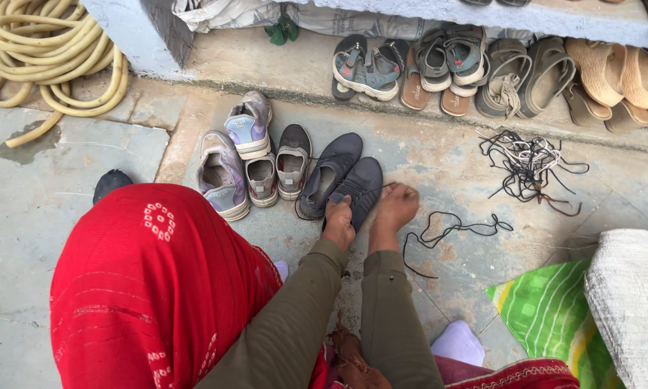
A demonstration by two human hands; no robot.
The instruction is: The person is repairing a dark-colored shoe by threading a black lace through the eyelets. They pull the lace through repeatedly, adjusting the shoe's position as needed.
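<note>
On the stone floor in front of you, your left hand [340, 222] grips the heel end of a dark grey shoe [360, 186], with the fingers closed around it. Your right hand [398, 205] rests just beside this shoe, on its right side, with the fingers curled; it seems to pinch the end of a black lace [450, 229], but I cannot tell this for sure. The lace runs loose over the floor to the right. A second dark grey shoe [329, 173] lies touching the first one on its left. Further left stand two pairs of grey and lilac sneakers [246, 155]. A tangle of loose laces [529, 166] lies well apart to the right, and sandals [482, 68] line the step [266, 54] behind.
</note>
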